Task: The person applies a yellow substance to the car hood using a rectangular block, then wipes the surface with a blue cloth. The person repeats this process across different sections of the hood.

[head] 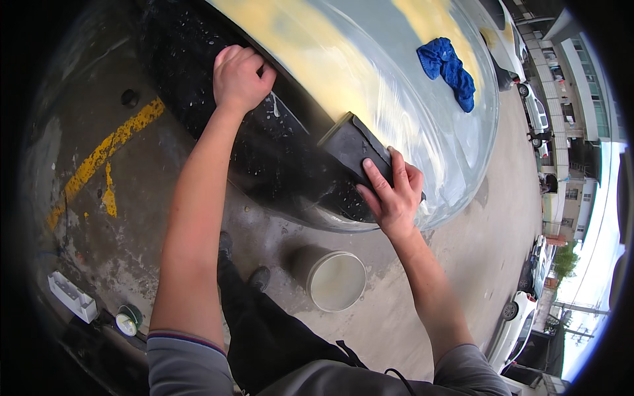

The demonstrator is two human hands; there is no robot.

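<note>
My right hand (396, 193) grips a black sanding block (359, 148) with dark sheet wrapped round it, resting at the edge of a wet car body panel (322, 54) with pale yellow filler patches and whitish streaks. My left hand (241, 79) has its fingers curled at the panel's edge, over the black lower section (267, 163); whether it holds anything there cannot be told. White spots dot that black section. A crumpled blue cloth (448, 72) lies on the panel beyond both hands.
A round bucket of cloudy liquid (337, 281) stands on the concrete below the panel, near my feet. At the lower left are a white tray-like container (73, 297) and a small green tub (128, 321). Parked cars (517, 326) and buildings stand at the right.
</note>
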